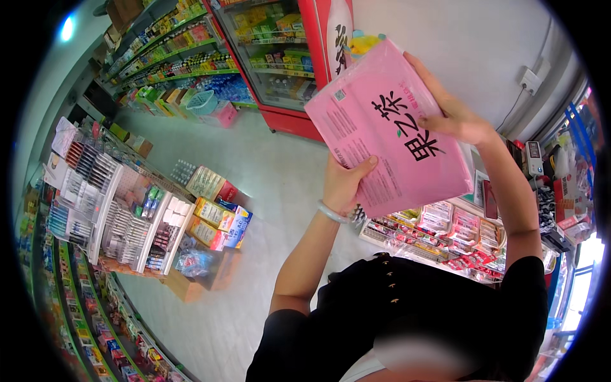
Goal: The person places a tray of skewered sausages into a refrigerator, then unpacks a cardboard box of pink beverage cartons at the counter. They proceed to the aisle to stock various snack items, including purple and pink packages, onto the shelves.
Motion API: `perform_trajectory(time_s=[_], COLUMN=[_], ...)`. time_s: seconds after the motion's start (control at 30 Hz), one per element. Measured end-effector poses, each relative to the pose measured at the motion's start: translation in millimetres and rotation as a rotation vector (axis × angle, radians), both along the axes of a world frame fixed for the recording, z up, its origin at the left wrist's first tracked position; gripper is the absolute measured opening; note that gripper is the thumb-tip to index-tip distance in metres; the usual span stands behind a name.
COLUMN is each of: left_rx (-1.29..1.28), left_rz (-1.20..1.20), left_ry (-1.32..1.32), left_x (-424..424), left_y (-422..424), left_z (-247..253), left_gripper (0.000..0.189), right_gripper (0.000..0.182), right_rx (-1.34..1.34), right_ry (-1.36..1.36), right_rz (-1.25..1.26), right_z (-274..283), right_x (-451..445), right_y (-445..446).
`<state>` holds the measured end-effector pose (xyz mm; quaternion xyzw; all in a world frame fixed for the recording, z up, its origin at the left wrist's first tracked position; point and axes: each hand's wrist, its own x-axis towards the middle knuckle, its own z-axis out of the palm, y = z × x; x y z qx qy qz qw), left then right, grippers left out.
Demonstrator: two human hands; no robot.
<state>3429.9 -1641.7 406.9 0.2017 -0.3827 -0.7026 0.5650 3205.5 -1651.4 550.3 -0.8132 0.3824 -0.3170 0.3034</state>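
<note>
A pink carton in clear shrink-wrap (389,143) is held up in front of me, tilted, its broad printed face toward me. Black brush-style characters and smaller writing cover that face. My left hand (346,184) grips its lower left edge, thumb lying on the front; a pale bangle (332,212) circles that wrist. At the upper right edge my right hand (451,112) holds the carton, with the thumb on the front and fingers along the side. The carton's far face is hidden.
Below the carton stands a counter display of packaged goods (434,224), with a phone (489,199) nearby. A red drinks cooler (286,119) is beyond. Leftward are a stationery rack (129,224), stacked boxes (217,222) and a cardboard box (184,288) on the floor.
</note>
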Motion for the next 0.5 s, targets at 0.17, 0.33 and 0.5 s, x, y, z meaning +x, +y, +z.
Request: perform_trajectory(time_s=[0.17,0.33,0.5], left_rx=[0.036,-0.092,-0.371], left_rz=[0.189,0.514,0.66], left_ry=[-0.306,-0.496,-1.276], left_x=[-4,11,25], left_y=[10,-2,-23], left_z=[-56,-99,-140], left_gripper=[0.071,0.069,0.045], right_gripper=[0.1,0.098,0.099], right_rx=[-0.045,0.02,0.063], right_ry=[0.402,0.516,0.634], right_rz=[-0.167,-0.102,-0.076], right_z=[-41,-65,-88], right_x=[7,37,49], right_y=[9,23,21])
